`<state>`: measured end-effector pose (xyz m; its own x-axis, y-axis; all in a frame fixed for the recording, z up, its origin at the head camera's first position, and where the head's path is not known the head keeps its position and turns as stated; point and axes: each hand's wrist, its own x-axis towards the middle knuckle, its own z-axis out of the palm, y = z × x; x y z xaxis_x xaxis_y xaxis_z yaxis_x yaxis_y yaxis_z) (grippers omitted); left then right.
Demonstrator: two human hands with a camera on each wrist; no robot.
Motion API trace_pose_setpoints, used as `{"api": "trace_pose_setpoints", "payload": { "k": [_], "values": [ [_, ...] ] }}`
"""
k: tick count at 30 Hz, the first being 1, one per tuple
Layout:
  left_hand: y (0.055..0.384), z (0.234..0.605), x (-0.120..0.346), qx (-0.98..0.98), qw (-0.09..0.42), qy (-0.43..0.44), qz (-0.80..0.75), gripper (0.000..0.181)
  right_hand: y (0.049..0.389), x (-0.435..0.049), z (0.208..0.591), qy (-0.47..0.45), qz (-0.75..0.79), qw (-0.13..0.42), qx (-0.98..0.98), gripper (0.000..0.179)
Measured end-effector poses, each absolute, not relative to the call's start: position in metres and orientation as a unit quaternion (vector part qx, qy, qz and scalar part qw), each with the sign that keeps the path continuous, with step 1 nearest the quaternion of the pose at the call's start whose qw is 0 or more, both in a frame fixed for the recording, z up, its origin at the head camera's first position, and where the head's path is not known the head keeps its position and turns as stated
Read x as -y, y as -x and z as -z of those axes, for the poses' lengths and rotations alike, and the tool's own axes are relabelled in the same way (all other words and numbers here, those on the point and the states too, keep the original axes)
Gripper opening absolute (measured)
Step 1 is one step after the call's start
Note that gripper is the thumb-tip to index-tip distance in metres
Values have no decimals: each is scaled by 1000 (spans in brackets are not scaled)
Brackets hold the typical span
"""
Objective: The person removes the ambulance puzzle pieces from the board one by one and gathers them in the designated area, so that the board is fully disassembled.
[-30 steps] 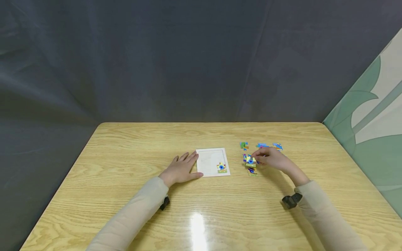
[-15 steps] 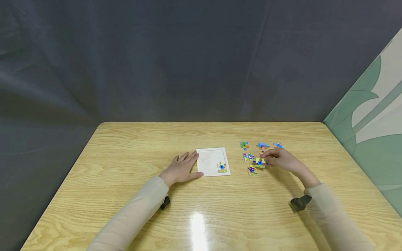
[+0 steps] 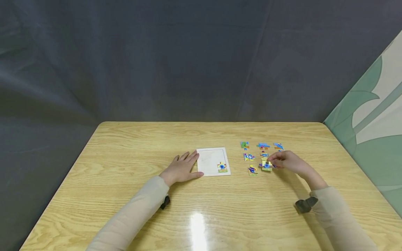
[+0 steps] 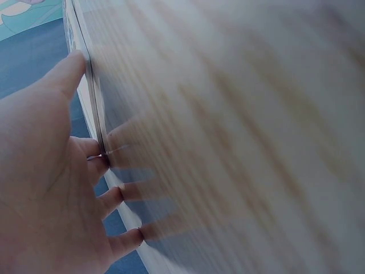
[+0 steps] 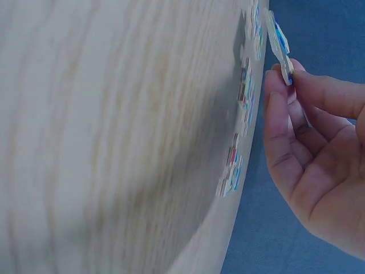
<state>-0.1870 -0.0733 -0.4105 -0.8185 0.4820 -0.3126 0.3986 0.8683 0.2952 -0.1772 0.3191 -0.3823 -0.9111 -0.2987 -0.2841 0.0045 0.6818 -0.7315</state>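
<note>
A square white puzzle tray lies on the table, with one puzzle piece, yellow and green with a blue round shape, in its lower right corner. My left hand has its fingers spread, thumb and fingertips touching the tray's left edge. Between thumb and fingers, my right hand pinches a similar puzzle piece. In the right wrist view that held piece is tilted, apart from the tabletop. It hangs over or beside the loose pieces; the fingers hide part of it.
Several loose puzzle pieces lie right of the tray, among them a green one, a blue one, a corner one and a lower one. A dark curtain stands behind the wooden table.
My right hand has carried the pinched puzzle piece to the right and slightly nearer, uncovering loose pieces beneath its former place. The left hand and the tray have stayed put.
</note>
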Motion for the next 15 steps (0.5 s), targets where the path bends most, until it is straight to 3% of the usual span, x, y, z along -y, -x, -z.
{"api": "trace_pose_setpoints", "payload": {
  "k": [15],
  "values": [
    [187,409,73,-946,196,-231,-117,80,179,-323,388,87,397,232,-884,26]
  ]
}}
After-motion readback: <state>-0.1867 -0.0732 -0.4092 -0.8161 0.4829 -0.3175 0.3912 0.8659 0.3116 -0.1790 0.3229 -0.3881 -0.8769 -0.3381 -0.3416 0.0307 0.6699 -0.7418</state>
